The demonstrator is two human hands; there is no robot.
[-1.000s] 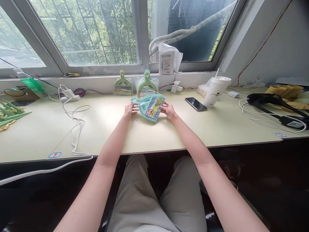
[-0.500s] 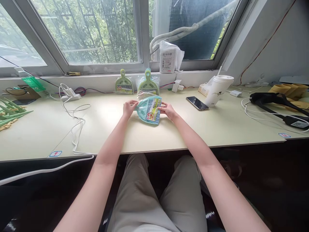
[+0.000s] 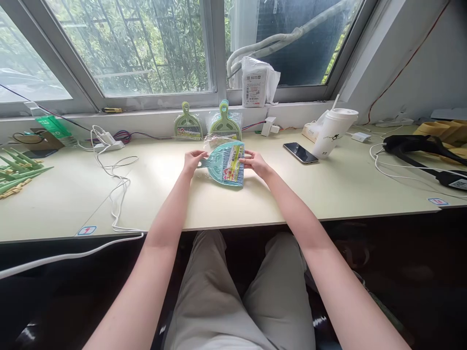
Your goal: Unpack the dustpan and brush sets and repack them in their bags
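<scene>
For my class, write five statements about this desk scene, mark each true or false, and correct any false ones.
1. The left hand is at the handle end of the wrapped, pale-teal plastic dustpan set. True.
2. The flat black smartphone lies to the right of the tall white lidded cup. False: it lies to the cup's left.
3. The right hand touches the dustpan set's wide edge. True.
4. The clear bottle with a green label is beside the cup. False: it is at the desk's left side.
5. A wrapped green plastic dustpan is near the wall. True.
</scene>
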